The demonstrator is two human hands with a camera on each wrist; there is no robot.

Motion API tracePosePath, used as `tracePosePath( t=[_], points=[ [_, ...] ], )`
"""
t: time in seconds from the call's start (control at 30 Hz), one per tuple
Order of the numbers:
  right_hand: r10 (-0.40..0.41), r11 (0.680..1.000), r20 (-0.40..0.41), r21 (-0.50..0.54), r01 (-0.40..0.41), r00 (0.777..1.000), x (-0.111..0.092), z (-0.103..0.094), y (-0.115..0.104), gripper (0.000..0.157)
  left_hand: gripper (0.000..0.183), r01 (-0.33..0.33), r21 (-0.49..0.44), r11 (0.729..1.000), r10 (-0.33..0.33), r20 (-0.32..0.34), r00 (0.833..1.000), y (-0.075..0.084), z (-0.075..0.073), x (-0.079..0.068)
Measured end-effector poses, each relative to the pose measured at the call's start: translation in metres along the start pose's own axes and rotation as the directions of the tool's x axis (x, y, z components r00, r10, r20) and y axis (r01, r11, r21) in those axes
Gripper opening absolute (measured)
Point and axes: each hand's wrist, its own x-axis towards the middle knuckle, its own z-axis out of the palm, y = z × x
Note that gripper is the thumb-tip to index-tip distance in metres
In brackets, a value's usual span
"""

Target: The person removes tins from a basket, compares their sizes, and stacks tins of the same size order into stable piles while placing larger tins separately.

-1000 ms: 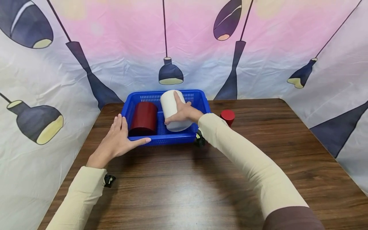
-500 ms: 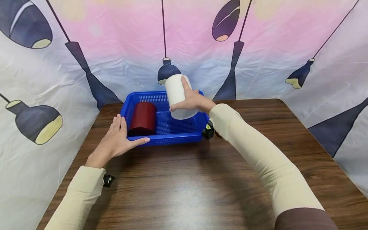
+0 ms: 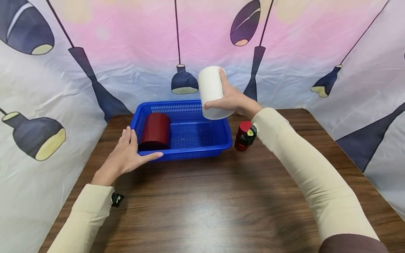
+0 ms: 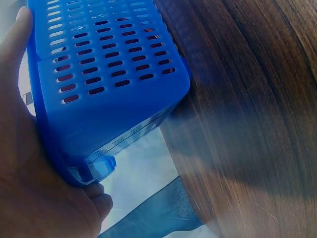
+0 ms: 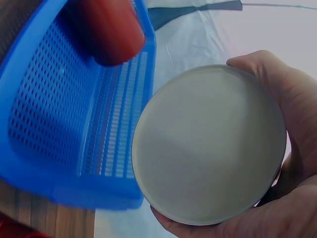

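Note:
My right hand (image 3: pixel 233 99) grips a white cylinder (image 3: pixel 210 84), thumb and fingers spread round its side. It is held tilted in the air above the right end of a blue plastic basket (image 3: pixel 186 152). The right wrist view shows the cylinder's flat round end (image 5: pixel 208 144). My left hand (image 3: pixel 124 154) rests on the basket's near left corner, its fingers along the left side and its thumb along the front rim. Inside the basket, a dark red cylinder (image 3: pixel 155 129) lies at the left end.
A small red object with a round top (image 3: pixel 245 126) stands on the wooden table (image 3: pixel 177 196) just right of the basket, partly hidden by the right wrist's camera. A cloth printed with hanging lamps (image 3: pixel 152 70) stands behind and beside the table.
My right hand has lifted the white cylinder out of the basket and carried it up and to the right. The left hand has stayed on the basket's corner.

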Motion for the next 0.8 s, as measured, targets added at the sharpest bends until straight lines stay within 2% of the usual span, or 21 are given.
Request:
tracePosePath(
  t=[0.23, 0.5, 0.8],
  points=[
    [0.02, 1.0, -0.051, -0.014, -0.021, 0.999, -0.013, -0.027, 0.017, 0.132, 0.137, 0.0, 0.002, 1.0, 0.0, 0.0, 1.0, -0.001, 0.002, 0.0],
    [0.019, 0.998, -0.126, 0.057, -0.012, 0.992, -0.029, -0.057, 0.04, 0.129, 0.137, 0.008, 0.005, 1.0, -0.008, 0.022, 1.0, 0.0, 0.001, 0.0],
    [0.059, 0.993, -0.203, 0.111, -0.037, 0.977, -0.049, -0.087, 0.067, 0.126, 0.136, -0.003, 0.009, 1.0, 0.003, 0.022, 1.0, 0.001, -0.001, 0.0]
  ],
)
